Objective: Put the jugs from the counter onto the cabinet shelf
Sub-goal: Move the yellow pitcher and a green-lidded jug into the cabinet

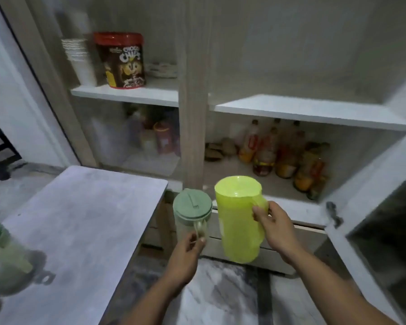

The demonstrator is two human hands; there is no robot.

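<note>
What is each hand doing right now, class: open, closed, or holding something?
Left hand: closed on the handle of the lidded green jug.
Right hand: closed on the handle of the open yellow-green jug.

Room lighting is reading dim and flat, with a cool grey cast; the source is not showing. The upper right shelf is catching the most light, while the compartment below it is sitting in shade, its bottles smearing into soft colour patches. Wide-angle distortion is bending the cabinet door and left frame outward. The green jug at the lower left corner is blurring heavily. The yellow-green jug is glowing brightest, translucent. Compression softness is showing throughout; no hard shadows, no glare
</note>
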